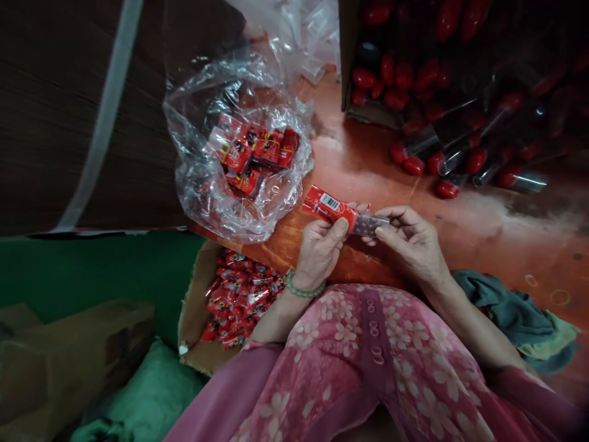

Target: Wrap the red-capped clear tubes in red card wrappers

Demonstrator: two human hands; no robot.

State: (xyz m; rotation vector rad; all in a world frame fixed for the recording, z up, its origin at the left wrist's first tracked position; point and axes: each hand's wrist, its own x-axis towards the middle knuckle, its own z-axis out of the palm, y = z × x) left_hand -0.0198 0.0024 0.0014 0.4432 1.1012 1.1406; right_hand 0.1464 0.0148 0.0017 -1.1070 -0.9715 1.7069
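Between my two hands is a clear plastic tube with small dark balls inside, lying partly within a red printed wrapper that carries a barcode. My left hand, with a green bead bracelet at its wrist, pinches the wrapper with its thumb on top. At the tube's right end my right hand grips with thumb and fingers. A crumpled clear plastic bag lies to the left, holding several red packets.
Below the bag, a cardboard box holds many red packets. Clear tubes with red caps lie in a heap at upper right. A dark cloth rests on the orange table at right. Cartons and a green sack stand lower left.
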